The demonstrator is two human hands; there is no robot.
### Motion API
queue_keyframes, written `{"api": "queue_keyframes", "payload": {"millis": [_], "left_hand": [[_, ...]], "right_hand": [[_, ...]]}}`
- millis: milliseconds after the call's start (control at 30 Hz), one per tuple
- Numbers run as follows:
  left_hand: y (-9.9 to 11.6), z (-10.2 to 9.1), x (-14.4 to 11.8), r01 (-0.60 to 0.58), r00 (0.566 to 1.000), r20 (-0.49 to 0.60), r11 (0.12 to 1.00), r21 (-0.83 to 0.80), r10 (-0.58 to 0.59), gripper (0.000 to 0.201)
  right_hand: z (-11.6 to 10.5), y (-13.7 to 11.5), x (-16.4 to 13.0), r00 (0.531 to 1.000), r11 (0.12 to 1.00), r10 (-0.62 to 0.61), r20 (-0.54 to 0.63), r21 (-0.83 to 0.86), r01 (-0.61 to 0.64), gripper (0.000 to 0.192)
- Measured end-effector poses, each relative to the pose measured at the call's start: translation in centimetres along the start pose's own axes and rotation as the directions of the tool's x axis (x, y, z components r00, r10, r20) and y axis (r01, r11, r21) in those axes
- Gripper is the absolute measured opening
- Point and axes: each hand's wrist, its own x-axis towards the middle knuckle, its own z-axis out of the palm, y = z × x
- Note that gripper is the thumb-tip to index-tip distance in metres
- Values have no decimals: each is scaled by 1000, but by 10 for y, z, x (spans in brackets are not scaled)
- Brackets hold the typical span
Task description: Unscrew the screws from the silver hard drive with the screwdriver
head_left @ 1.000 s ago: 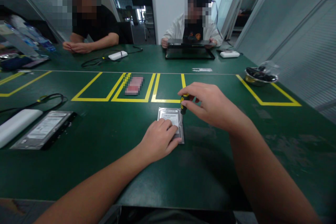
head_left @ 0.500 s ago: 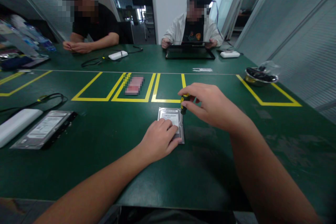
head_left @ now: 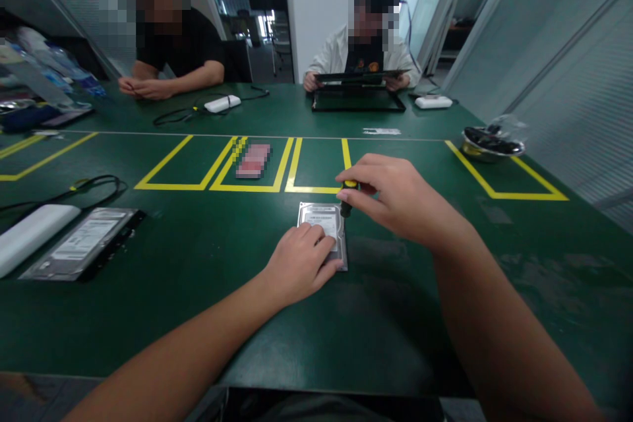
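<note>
A silver hard drive (head_left: 324,219) lies flat on the green table (head_left: 208,290) in front of me. My left hand (head_left: 301,262) presses down on its near half. My right hand (head_left: 395,198) grips a small screwdriver with a yellow and black handle (head_left: 347,196), held upright with its tip at the drive's far right corner.
A second hard drive (head_left: 82,244) and a white box (head_left: 32,232) lie at the left with a black cable (head_left: 89,184). Yellow tape outlines (head_left: 291,168) mark the table. A metal bowl (head_left: 489,144) stands far right. Two other people sit across; one holds a dark panel (head_left: 357,100).
My right hand's fingers have shifted slightly on the screwdriver handle. The person opposite has lifted the panel's lid a little. My left hand has stayed still.
</note>
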Motion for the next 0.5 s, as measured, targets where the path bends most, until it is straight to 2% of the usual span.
{"api": "queue_keyframes", "payload": {"millis": [233,500], "left_hand": [[0,-1,1,1,1000,12,1000,4,-1,32],[-1,1,0,-3,1000,1,1000,-6,3,31]], "right_hand": [[0,-1,0,1000,1000,0,-18,8,0,24],[-2,1,-4,999,999,22,-45,29,-21,16]]}}
